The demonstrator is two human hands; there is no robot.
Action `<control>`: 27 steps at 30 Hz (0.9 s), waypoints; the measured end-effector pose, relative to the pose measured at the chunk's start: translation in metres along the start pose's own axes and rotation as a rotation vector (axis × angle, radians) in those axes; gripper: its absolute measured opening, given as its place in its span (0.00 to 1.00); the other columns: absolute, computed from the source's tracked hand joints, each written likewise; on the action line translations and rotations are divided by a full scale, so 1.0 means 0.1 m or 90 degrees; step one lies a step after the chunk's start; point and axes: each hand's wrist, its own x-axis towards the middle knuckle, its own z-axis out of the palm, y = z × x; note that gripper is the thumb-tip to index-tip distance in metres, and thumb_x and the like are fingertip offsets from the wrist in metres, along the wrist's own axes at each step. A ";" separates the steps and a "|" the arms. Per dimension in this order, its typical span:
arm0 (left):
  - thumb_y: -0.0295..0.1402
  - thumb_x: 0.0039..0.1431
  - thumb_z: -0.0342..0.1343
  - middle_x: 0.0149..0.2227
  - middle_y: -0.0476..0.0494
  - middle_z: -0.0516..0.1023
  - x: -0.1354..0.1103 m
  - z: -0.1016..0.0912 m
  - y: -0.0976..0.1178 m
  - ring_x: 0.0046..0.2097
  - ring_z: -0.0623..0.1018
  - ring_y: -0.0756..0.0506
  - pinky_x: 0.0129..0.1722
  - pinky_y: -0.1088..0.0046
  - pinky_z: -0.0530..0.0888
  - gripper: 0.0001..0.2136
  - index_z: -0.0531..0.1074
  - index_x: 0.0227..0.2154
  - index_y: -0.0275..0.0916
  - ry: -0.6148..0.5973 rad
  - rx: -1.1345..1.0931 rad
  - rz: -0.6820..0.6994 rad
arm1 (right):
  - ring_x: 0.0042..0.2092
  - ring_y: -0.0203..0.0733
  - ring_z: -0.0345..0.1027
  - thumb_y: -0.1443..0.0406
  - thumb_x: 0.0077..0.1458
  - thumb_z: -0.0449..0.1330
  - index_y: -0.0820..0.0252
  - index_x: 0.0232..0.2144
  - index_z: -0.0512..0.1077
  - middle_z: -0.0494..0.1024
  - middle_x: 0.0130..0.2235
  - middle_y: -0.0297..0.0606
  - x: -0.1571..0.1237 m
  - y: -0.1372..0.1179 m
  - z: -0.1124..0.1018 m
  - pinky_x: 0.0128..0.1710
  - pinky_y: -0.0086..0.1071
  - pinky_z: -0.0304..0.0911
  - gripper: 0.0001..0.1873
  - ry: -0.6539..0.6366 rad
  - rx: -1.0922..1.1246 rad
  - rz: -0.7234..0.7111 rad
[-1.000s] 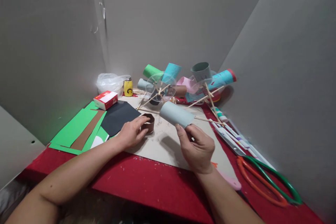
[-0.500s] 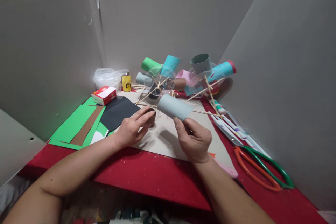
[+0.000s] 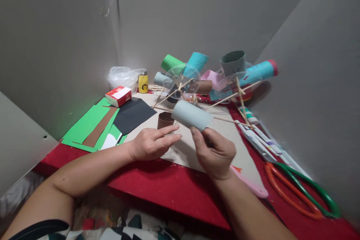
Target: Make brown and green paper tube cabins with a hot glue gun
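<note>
My right hand pinches the near right end of a pale blue-grey paper tube between thumb and fingers. The tube is held tilted above the board. With its fingers stretched out and nothing in them, my left hand hovers just below and left of the tube. Behind those fingers a short brown paper tube stands upright on the pale board. Beyond is a model of bamboo sticks, clear plastic discs and coloured paper tubes, among them a green tube and a blue tube.
Green paper sheets, a black sheet and a red box lie left. Large scissors, several markers and a pink-handled tool are on the right. Grey walls enclose the red table.
My left hand has moved right and away from the brown tube, toward the held tube. The brown tube now shows more fully. The whole view has shifted slightly.
</note>
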 end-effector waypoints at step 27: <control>0.36 0.62 0.53 0.43 0.41 0.76 0.08 0.04 0.05 0.28 0.77 0.52 0.31 0.74 0.76 0.14 0.66 0.49 0.39 0.164 -0.532 -0.520 | 0.22 0.32 0.45 0.57 0.55 0.59 0.59 0.17 0.62 0.53 0.18 0.26 0.00 -0.03 0.12 0.20 0.27 0.45 0.20 -0.197 0.367 0.394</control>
